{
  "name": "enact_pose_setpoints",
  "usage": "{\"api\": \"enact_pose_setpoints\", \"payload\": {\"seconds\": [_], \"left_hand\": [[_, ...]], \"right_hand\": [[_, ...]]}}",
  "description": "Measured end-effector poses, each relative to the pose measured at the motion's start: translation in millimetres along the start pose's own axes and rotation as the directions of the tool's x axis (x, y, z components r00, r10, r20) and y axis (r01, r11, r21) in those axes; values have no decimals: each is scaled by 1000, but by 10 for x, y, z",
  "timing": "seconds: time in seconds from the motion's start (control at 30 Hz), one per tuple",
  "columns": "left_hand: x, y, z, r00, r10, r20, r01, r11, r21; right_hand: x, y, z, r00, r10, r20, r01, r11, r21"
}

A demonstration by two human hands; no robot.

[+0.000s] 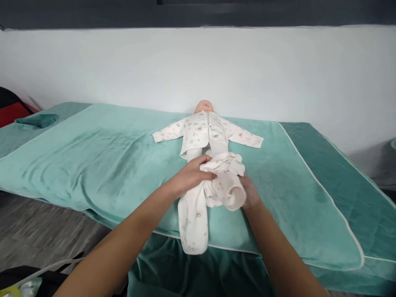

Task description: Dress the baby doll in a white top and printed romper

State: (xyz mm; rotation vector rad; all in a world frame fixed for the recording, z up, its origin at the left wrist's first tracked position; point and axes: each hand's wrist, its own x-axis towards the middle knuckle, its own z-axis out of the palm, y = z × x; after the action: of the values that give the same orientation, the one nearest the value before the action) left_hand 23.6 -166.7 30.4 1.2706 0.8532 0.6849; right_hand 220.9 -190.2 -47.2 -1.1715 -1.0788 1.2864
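Observation:
A baby doll [204,106] lies on its back on a teal blanket [102,152], dressed in a white printed top [204,132] with the sleeves spread out. Below the top, white printed baby trousers [225,181] are bunched up over the doll's legs. My left hand [190,176] grips the bunched cloth from the left, fingers curled on it. My right hand [249,192] holds the gathered right leg of the trousers from below and is partly hidden by it. The other trouser leg [192,225] hangs flat toward the bed's front edge.
The blanket covers a darker green mattress [349,173] against a white wall. A folded teal cloth [38,120] and a red and black thing [10,110] lie at the far left. Grey floor [34,231] and a white cord [46,268] are at lower left.

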Motion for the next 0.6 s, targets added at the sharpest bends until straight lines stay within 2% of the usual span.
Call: {"api": "enact_pose_setpoints", "payload": {"seconds": [0.1,0.13,0.23,0.33,0.4,0.5,0.6], "left_hand": [[192,-10,-80,984,129,-125,-110,983,146],[252,-9,-92,971,163,-174,-128,972,195],[394,-5,-93,907,258,-332,-155,939,307],[475,-18,-75,867,287,-407,-173,940,293],[487,-42,-90,878,275,-392,-199,954,223],[431,-124,-189,949,186,-256,-189,982,15],[350,-274,-337,980,87,-178,-129,962,-243]], "right_hand": [[95,-24,43,999,-28,34,22,984,176],[149,-31,36,998,-34,44,25,982,186],[349,-56,-41,997,-76,-27,78,994,71],[540,-78,-109,977,-128,-172,127,992,-18],[623,-75,-109,969,-129,-212,117,991,-66],[652,-47,-80,965,-148,-216,120,983,-140],[615,-109,-75,951,-281,-132,242,937,-251]]}}
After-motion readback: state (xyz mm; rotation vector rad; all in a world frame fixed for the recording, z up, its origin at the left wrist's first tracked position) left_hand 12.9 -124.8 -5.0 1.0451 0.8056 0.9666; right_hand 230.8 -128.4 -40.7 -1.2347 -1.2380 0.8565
